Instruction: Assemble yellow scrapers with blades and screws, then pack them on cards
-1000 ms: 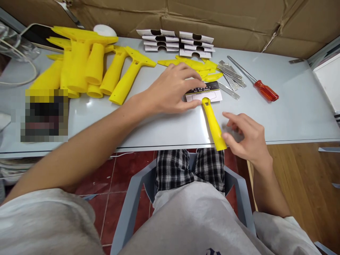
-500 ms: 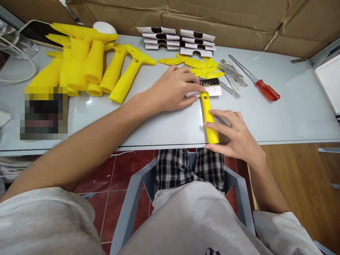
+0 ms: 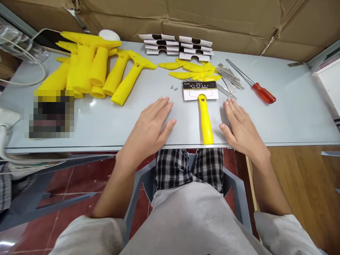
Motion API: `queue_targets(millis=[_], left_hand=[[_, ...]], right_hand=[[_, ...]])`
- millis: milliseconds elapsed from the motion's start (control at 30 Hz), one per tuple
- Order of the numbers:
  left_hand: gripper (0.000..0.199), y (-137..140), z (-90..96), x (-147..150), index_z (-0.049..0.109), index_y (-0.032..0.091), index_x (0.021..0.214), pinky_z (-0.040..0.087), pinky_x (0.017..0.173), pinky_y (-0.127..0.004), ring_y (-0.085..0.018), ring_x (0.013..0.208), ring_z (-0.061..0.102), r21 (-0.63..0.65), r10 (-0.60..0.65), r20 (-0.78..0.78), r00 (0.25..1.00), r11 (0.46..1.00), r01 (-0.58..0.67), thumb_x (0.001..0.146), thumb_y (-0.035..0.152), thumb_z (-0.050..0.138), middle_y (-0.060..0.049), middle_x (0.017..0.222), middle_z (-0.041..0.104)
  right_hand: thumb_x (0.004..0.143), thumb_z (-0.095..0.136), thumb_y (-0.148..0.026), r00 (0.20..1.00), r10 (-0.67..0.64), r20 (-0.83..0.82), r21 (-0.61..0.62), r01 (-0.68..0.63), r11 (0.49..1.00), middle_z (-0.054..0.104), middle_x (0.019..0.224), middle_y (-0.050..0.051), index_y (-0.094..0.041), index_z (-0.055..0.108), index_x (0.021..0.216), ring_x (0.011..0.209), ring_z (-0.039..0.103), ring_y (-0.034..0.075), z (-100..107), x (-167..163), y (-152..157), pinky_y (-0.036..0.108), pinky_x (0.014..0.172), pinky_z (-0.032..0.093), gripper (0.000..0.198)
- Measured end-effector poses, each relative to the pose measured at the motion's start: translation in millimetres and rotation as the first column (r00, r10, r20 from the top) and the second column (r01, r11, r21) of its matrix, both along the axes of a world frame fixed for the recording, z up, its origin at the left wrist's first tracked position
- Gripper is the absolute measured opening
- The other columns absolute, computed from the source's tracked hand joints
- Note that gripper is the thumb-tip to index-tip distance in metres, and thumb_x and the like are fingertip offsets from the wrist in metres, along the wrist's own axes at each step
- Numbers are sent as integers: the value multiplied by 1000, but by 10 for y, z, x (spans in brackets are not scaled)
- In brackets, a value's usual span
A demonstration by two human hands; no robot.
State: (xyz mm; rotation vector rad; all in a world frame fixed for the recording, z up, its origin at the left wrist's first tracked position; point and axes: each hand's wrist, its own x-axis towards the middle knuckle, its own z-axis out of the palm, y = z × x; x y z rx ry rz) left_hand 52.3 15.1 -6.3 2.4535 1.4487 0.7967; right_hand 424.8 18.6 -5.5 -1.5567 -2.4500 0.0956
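Flanks a yellow scraper handle (image 3: 205,120) with left hand (image 3: 147,129) and right hand (image 3: 243,132), both bare and unfolded

Stretches the left hand out at the centre of the frame, left of the handle, with fingers close together, pointing up and to the right, and thumb spread well away from them. Holds nothing in it. Stretches the right hand out right of centre in much the same shape, fingers close together and angled up to the left, thumb apart and turned toward the handle, near but not touching. Grips nothing there either; reaches with the fingertips to just beside the lower end of the metal strips (image 3: 230,78). Cannot tell the full contact of either palm with the worktop (image 3: 297,106).

Shows the handle lying between the hands, just right of the frame's centre, lower end at the worktop's front edge, upper end at the lower edge of a black-and-white card (image 3: 198,86).

Includes loose yellow blade-shaped pieces (image 3: 195,69) above the card, with small metal bits (image 3: 175,89) to its left. Has a red-handled screwdriver (image 3: 262,92) at upper right, more yellow scraper bodies (image 3: 85,63) heaped at upper left, and two rows of folded cards (image 3: 195,55) at top centre.
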Motion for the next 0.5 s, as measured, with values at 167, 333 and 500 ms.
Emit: queue_targets(millis=[167,333,500], left_hand=[[66,-53,-139,132,52,27,187,26,151,-84,-48,187,42,-4,138,-47,989,990,-139,128,54,45,-20,197,48],[76,-55,93,255,42,16,193,16,155,-78,-44,195,20,-161,218,-267,939,950,-266,129,54,32,-21,206,27],[72,-66,159,306,47,12,190,19,156,-76,-41,193,27,-184,209,-332,920,942,-281,128,44,29,-21,203,35]], right_hand=[[123,4,-82,992,-9,129,-62,17,998,10,202,12,-8,25,200,195,15,37,25,-73,2,76,159,21,108],[123,1,-81,983,-66,171,-70,79,994,1,202,10,-12,12,202,196,6,37,50,-86,3,79,158,16,106],[122,2,-79,980,-98,171,-61,110,992,2,202,13,-7,12,202,195,9,41,29,-72,22,81,156,22,108]])
